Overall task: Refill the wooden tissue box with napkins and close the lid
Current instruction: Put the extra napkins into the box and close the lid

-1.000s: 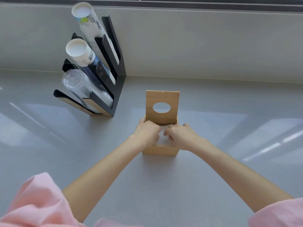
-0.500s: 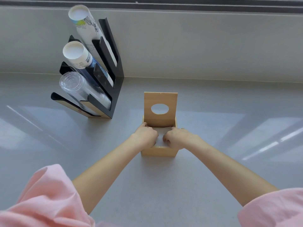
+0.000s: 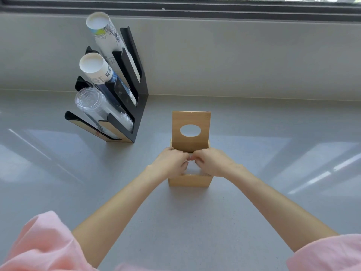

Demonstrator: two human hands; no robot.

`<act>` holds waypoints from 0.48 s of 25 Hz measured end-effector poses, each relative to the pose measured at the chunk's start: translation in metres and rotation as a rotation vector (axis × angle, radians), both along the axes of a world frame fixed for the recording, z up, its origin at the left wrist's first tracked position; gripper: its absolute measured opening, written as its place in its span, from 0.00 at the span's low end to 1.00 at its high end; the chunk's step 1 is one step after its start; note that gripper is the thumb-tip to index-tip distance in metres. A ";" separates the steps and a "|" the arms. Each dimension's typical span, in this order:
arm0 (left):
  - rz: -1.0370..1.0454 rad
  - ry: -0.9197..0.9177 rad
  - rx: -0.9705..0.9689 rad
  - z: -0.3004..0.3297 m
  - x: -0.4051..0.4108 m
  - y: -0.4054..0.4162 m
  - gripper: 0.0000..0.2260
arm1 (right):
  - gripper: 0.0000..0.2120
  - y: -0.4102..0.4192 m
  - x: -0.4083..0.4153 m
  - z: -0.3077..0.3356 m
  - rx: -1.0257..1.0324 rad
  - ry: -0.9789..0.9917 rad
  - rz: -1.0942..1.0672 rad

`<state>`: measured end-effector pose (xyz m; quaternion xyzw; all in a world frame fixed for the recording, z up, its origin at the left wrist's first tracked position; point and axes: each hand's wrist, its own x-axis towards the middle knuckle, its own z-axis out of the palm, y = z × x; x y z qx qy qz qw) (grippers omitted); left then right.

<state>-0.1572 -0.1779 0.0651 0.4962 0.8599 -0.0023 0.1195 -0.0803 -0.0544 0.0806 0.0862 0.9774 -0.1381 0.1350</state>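
Head view: black tiered cup dispenser stands far left on the grey counter. Centre: light wooden tissue box, oval-holed lid upright. Left hand and right hand, fingers curled, meet over the opening; grasp cannot be determined.

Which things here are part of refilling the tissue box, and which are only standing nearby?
Part of the job:
- wooden tissue box
- its lid, standing open
- left hand and right hand, over the box opening

Only nearby:
- black cup holder
- paper cup stacks
- clear cup stack
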 end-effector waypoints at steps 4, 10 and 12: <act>0.130 0.037 0.356 0.026 -0.009 -0.001 0.13 | 0.12 0.013 -0.004 0.026 -0.106 0.493 -0.204; 0.206 0.219 0.507 0.050 -0.037 0.016 0.20 | 0.23 0.036 -0.030 0.045 0.006 0.500 -0.144; 0.236 0.224 0.397 0.053 -0.047 0.024 0.24 | 0.28 0.040 -0.037 0.041 0.007 0.382 -0.117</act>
